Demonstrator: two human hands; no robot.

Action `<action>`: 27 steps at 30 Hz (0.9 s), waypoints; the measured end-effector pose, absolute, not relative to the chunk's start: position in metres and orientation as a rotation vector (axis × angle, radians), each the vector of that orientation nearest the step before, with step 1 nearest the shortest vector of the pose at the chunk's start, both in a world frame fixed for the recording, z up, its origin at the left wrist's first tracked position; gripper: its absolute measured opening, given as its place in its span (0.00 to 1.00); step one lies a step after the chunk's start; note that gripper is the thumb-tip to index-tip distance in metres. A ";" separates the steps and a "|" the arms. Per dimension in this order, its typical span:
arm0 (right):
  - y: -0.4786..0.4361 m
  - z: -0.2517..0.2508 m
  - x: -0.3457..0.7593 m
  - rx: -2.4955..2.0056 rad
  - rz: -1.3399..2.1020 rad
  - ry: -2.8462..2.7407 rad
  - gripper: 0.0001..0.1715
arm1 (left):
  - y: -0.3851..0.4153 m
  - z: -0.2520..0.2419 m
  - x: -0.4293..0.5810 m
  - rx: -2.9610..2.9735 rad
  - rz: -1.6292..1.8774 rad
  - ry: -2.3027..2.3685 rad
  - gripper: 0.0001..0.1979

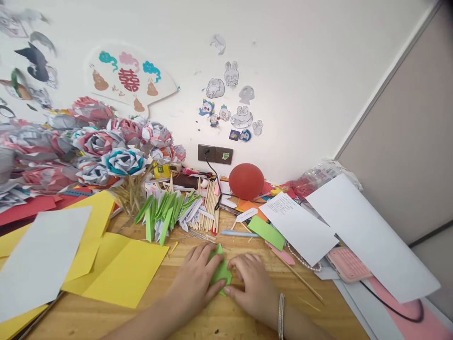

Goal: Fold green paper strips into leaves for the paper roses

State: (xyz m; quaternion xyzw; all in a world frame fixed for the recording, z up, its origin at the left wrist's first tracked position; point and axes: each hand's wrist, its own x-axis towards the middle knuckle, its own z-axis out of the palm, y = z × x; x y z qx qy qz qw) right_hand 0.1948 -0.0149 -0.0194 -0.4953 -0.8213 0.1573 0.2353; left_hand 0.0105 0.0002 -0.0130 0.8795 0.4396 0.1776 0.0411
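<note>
A small piece of green paper (220, 270) lies on the wooden table (198, 321), partly folded. My left hand (196, 278) presses on its left side, thumb along the lower edge. My right hand (253, 281) rests on its right side, fingers curled down onto the paper; a bracelet is on that wrist. Both hands cover much of the sheet, so its exact shape is hidden.
Yellow sheets (123, 269) and a white sheet (38, 257) lie at the left. Folded green paper pieces (164, 212) and wooden sticks (210, 208) sit behind the hands, with paper roses (106, 146), a red ball (246, 180), white papers (368, 231) and a pink calculator (348, 264) at right.
</note>
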 end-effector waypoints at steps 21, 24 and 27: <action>-0.012 -0.009 0.214 -1.239 0.369 -2.283 0.16 | 0.001 -0.015 0.006 2.444 0.727 1.233 0.19; -0.015 -0.009 0.207 -1.064 0.290 -2.445 0.14 | -0.001 -0.009 0.013 2.306 0.706 1.239 0.08; -0.018 -0.007 0.202 -0.960 0.252 -2.543 0.15 | -0.002 -0.002 0.018 2.152 0.716 1.221 0.11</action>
